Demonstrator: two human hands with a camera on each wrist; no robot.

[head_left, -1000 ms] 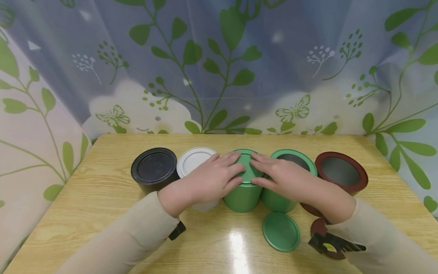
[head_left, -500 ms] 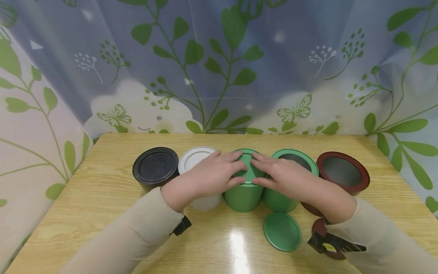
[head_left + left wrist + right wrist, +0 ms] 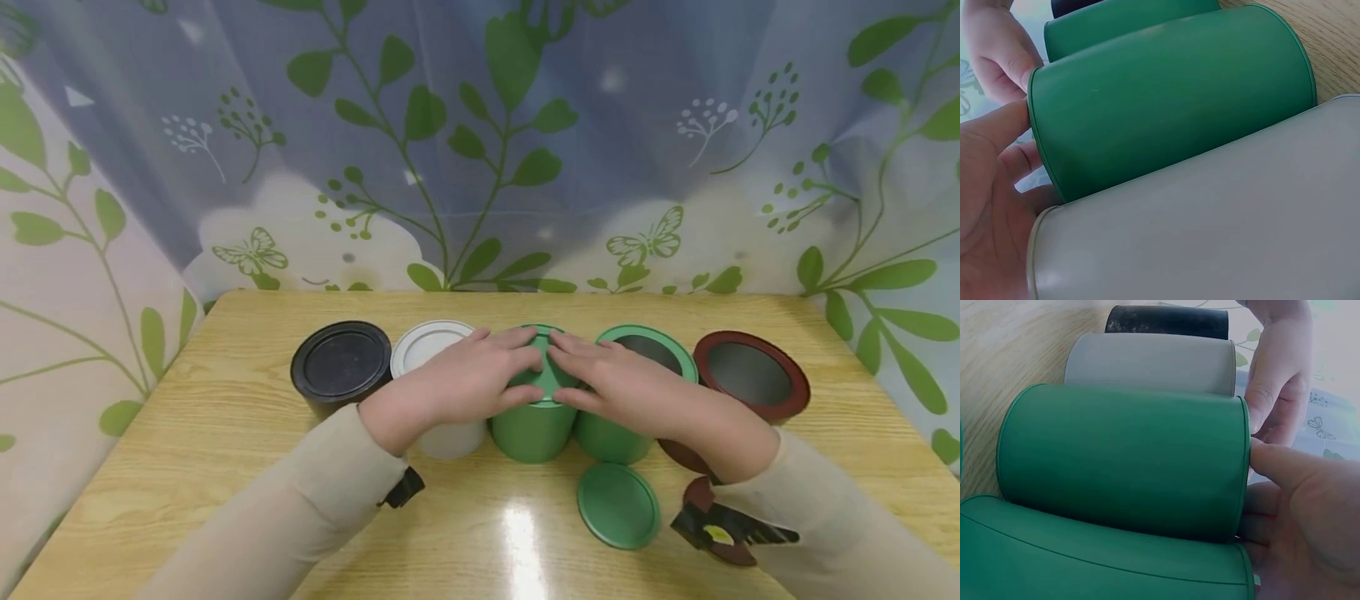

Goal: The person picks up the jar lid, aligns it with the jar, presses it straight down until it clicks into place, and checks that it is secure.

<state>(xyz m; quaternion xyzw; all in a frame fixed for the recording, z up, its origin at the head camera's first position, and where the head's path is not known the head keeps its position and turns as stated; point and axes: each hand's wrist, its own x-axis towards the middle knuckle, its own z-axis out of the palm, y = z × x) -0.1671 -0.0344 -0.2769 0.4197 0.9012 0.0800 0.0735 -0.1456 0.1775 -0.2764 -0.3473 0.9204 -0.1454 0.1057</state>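
In the head view a green canister (image 3: 534, 435) stands upright in the middle of a row, with a green lid (image 3: 546, 382) on top. My left hand (image 3: 480, 377) lies over the left part of that lid, its fingers extended and pressing on it. From the other side my right hand (image 3: 611, 379) presses the lid's right part, fingers spread. The fingertips of both hands nearly meet. The left wrist view shows the canister's side wall (image 3: 1172, 103) with my thumb at its top rim. Between the hands, only a strip of the lid shows.
Left of it stand a white canister (image 3: 450, 440) and a black canister (image 3: 341, 362), both lidded. To the right are an uncovered green canister (image 3: 611, 437) and an uncovered dark red canister (image 3: 791, 404). A loose green lid (image 3: 618, 507) and a partly hidden dark red lid (image 3: 738, 554) lie in front.
Both hands stay on the green lid. My left wrist has shifted slightly to the right and up; the canisters and loose lids keep their places.
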